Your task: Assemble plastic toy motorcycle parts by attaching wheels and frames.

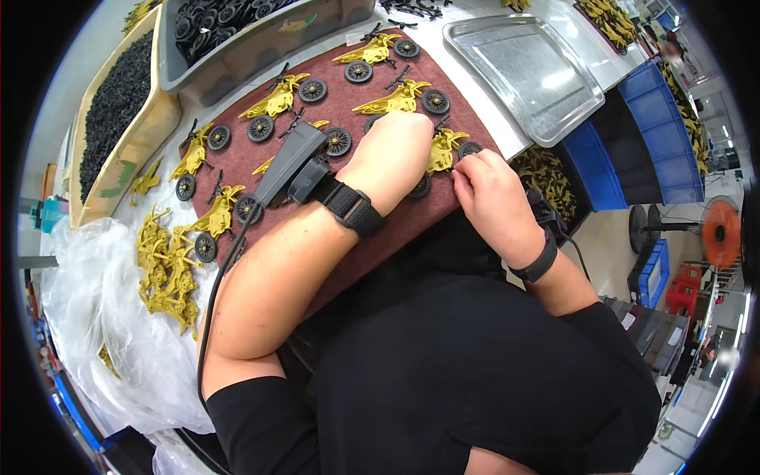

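Note:
Over the maroon mat point(348, 261), my left hand point(392, 158) bends down at the right-hand toy motorbike; its fingers are hidden behind the back of the hand. My right hand point(492, 194) is closed in a pinch by a black spoked wheel point(469, 149) of that bike. What the pinch holds is too small to make out. Between my hands shows the bike's yellow plastic body point(443, 152), with another wheel point(421, 187) below it. Several more yellow bike bodies point(279, 96) with black wheels point(313, 90) and thin black parts lie in rows on the mat.
A grey tub point(237, 67) of black wheels and a cream bin point(142, 150) of small black pieces stand at far left. Loose yellow bodies point(168, 269) lie beside clear plastic bags point(103, 317). A metal tray point(526, 75) sits at far right. A cabled grey device point(291, 162) juts from my left wrist.

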A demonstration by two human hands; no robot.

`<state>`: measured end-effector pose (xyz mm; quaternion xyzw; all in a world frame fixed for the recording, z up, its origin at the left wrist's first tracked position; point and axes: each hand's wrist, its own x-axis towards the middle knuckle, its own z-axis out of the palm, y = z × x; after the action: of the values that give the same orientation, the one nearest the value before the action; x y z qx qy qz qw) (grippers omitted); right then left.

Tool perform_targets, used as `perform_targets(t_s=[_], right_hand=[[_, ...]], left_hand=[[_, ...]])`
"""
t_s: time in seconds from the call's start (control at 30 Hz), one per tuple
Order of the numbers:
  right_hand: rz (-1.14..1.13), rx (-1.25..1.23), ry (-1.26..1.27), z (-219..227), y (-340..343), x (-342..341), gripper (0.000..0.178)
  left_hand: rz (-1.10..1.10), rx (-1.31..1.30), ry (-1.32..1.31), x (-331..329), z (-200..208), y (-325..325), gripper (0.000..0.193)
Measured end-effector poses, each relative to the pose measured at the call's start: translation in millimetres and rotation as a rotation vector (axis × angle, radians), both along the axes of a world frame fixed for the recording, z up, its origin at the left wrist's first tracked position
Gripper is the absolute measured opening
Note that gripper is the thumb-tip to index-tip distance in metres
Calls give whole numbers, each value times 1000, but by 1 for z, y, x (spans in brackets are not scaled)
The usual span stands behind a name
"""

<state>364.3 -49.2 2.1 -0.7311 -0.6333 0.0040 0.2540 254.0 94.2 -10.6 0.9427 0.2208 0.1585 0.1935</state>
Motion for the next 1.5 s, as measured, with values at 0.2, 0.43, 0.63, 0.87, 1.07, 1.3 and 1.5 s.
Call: perform_targets(t_s=[0.2, 0.43, 0.63, 0.87, 1.07, 1.3, 1.5], right_hand=[[59, -105, -116, 11, 8, -9, 4], [48, -257, -318, 20, 13, -17, 6], [64, -198, -205, 12, 19, -3, 9], [-51, -243, 172, 20, 11, 0, 15], [-73, -158, 137, 18, 9, -5, 12], [70, -72, -48, 15, 6, -1, 9], [-27, -47, 220, 49, 3, -8, 17]], left_hand=[[4, -39, 42, 0, -2, 2, 11], [-21, -158, 92, -2, 20, -2, 12], [-10, -102, 63, -5, 23, -6, 11], [-2, -146, 130, -4, 26, -5, 12], [-11, -145, 129, -3, 26, -1, 12], [32, -187, 94, -17, 44, -9, 11], [238, -47, -143, -55, 73, 60, 25]])
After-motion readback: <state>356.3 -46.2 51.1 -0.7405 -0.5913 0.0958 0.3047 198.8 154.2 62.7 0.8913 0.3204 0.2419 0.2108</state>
